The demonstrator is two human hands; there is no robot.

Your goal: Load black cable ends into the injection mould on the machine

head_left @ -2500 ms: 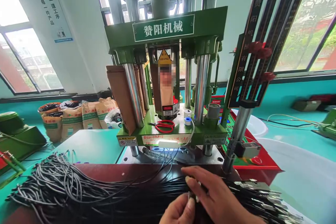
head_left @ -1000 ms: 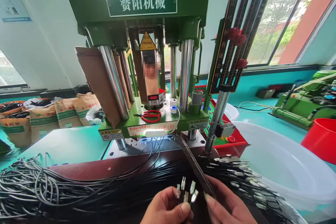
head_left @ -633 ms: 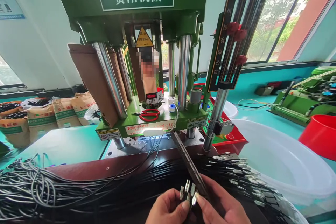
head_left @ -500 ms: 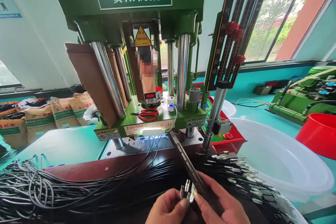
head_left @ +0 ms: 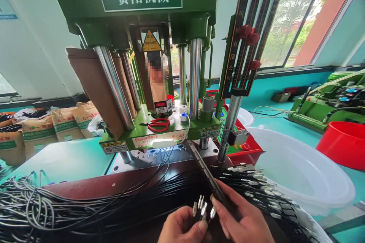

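My left hand (head_left: 182, 227) is closed around several cables whose silvery metal connectors (head_left: 203, 209) stick up past the thumb and fingertips. My right hand (head_left: 242, 212) grips the near end of a long, dark, slotted metal bar (head_left: 207, 173). This bar slants away to the front of the press. One separate connector (head_left: 213, 212) sits just below the right thumb tip; whether the thumb touches it I cannot tell. Black cables (head_left: 159, 190) lie in a thick bundle beneath both hands, with more metal connector ends (head_left: 256, 182) fanned out at the right.
A green press (head_left: 159, 129) stands ahead, with red-handled scissors (head_left: 159, 124) on its ledge. Coiled cables (head_left: 37, 205) spread at the left. A white oval tub (head_left: 308, 159) and a red tub (head_left: 342, 144) are at the right. Behind the press is a person (head_left: 158, 91).
My hands have drawn slightly apart, and the connectors in my left hand are more spread out. One connector now stands apart near the right thumb. The whole view has shifted a little.
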